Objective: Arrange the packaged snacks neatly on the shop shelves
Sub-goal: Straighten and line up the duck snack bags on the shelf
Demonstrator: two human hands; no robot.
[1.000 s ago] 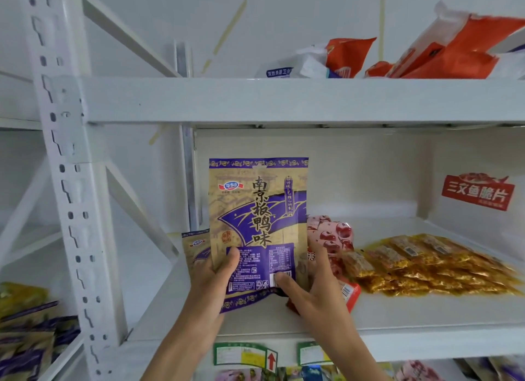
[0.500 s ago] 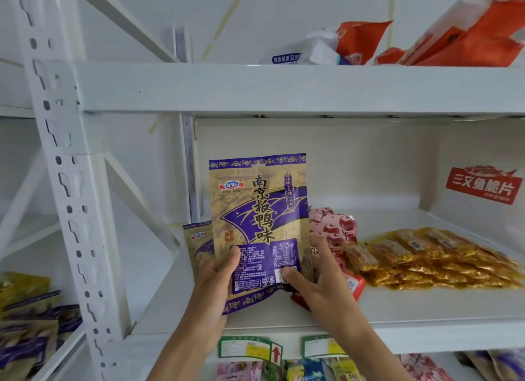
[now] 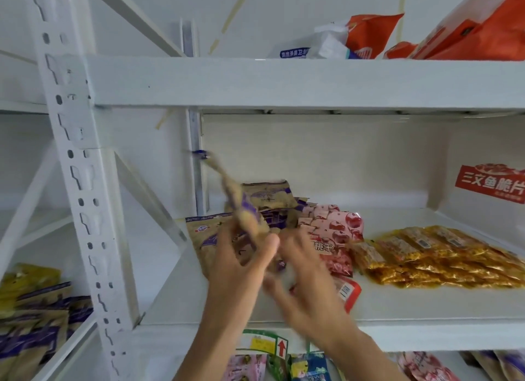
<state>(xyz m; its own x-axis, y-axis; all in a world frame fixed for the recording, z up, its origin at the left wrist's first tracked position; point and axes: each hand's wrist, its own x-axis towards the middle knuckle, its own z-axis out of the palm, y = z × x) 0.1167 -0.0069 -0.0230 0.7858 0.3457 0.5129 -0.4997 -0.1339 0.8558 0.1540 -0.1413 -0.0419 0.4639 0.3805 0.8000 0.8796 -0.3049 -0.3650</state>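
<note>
- our landmark was the white upright post (image 3: 82, 182) of the shelving.
- right of the post, on the middle shelf (image 3: 426, 304), a purple and tan packet (image 3: 207, 238) lay flat.
- further right of the post, our left hand (image 3: 241, 270) pinched the bottom of a blurred purple packet (image 3: 241, 207), seen edge-on and tilted.
- right again, our right hand (image 3: 301, 278) was blurred with fingers spread; we could not tell whether it touched anything.
- farthest from the post lay pink packets (image 3: 335, 227) and golden packets (image 3: 440, 255).

Both forearms are showing bare to the frame's bottom edge, no sleeves covering them; the left hand (image 3: 241, 262) and right hand (image 3: 305, 278) are wearing nothing.
</note>
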